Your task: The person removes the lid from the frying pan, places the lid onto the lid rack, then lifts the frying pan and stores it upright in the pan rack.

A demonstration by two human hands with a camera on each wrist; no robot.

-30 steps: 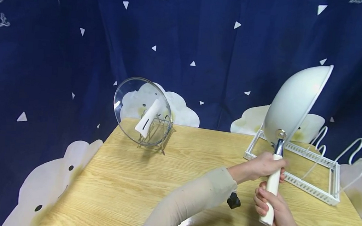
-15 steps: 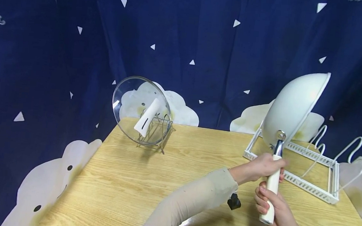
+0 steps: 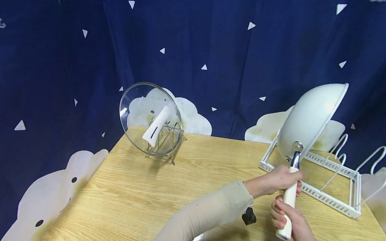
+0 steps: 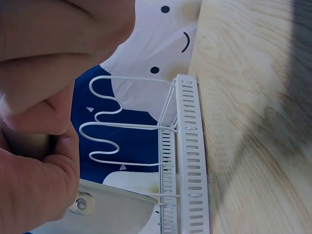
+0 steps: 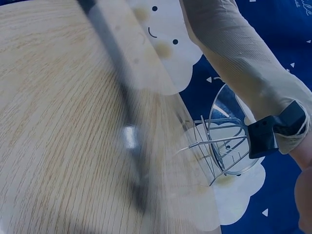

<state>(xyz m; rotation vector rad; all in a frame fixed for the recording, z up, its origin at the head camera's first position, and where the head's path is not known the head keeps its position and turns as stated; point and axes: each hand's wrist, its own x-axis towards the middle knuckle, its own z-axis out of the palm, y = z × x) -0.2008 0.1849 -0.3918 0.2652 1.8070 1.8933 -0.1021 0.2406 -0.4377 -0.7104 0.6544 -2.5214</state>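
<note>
A white wok (image 3: 310,118) with a cream handle (image 3: 289,198) is held tipped on its side, its outer face toward me. My left hand (image 3: 278,179) grips the upper handle just below the metal neck. Lower down, my right hand (image 3: 290,222) wraps round the handle near its end. The wok's lower edge is over or within a white rack (image 3: 330,197) with wavy wire dividers; whether it touches is unclear. In the left wrist view, fingers (image 4: 53,73) curl tightly beside the wok's riveted wall (image 4: 117,209).
A glass lid (image 3: 139,105) with a white handle leans in a small wire stand (image 3: 169,139) at the back left of the wooden table (image 3: 132,202). A black wrist camera (image 3: 249,215) sits under the left cuff. A navy curtain (image 3: 199,34) hangs behind.
The wok has come down a little toward the white rack, its upper rim dropping and shifting slightly left. Both hands keep their places on the handle.
</note>
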